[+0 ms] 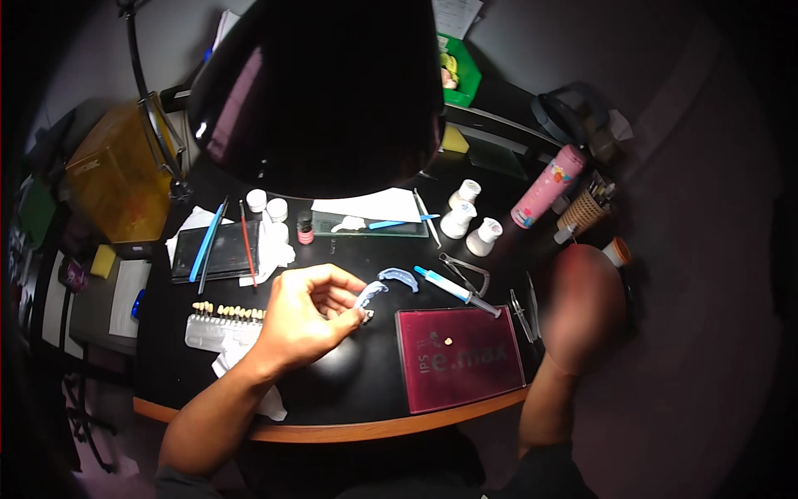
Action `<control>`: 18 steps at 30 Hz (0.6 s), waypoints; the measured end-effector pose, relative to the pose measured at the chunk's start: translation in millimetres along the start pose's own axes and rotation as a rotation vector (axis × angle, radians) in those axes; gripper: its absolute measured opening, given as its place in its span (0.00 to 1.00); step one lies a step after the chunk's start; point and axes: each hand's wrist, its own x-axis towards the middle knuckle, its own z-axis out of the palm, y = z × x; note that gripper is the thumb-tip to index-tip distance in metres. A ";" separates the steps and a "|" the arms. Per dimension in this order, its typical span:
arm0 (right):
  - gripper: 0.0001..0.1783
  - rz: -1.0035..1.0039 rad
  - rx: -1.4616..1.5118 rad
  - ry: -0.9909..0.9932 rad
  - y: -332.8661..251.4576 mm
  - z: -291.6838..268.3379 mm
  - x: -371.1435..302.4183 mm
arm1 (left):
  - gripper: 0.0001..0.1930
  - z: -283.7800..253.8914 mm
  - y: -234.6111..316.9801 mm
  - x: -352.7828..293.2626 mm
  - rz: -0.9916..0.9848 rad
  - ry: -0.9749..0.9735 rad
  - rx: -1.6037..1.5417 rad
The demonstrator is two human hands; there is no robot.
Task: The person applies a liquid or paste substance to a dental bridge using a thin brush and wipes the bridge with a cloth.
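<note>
My left hand [312, 312] is closed, pinching a small pale-blue curved piece [371, 293], apparently a dental silicone mould, between thumb and fingers above the black table. Just beyond it lies a second curved blue piece [399, 278]. My right hand [582, 312] is at the right side of the table, smeared by motion, so its fingers cannot be made out. Tweezers [522, 316] lie closest to it. Between my hands, a maroon pad [465, 387] carries one tiny cream tooth-like piece [448, 342]. A blue-tipped syringe [450, 288] lies beyond the pad, beside a metal caliper [467, 274].
A dark lamp shade [316, 100] hangs over the far side. Left are a tooth shade guide [218, 331], crumpled tissue, and brushes on a black case [229, 258]. White jars [458, 220], a glass slab [370, 229] and a pink bottle [546, 186] stand farther back. Wooden edging [349, 432] runs nearest me.
</note>
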 end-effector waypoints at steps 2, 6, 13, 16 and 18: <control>0.12 -0.023 -0.027 -0.017 -3.4 -8.3 2.0 | 0.12 -2.8 2.6 -2.7 0.007 0.023 0.043; 0.10 -0.072 -0.132 -0.094 -9.4 -18.4 -1.0 | 0.11 -5.5 2.2 -5.1 0.013 0.018 0.035; 0.09 -0.141 -0.275 -0.166 -3.2 -23.2 -11.9 | 0.13 -5.3 8.0 -5.7 -0.051 -0.066 0.005; 0.09 -0.150 -0.289 -0.184 -1.4 -27.6 -12.5 | 0.13 -4.8 7.0 -6.6 -0.026 -0.022 -0.006; 0.09 -0.160 -0.305 -0.192 -0.9 -27.2 -14.1 | 0.13 -5.7 6.8 -6.1 -0.048 -0.040 -0.019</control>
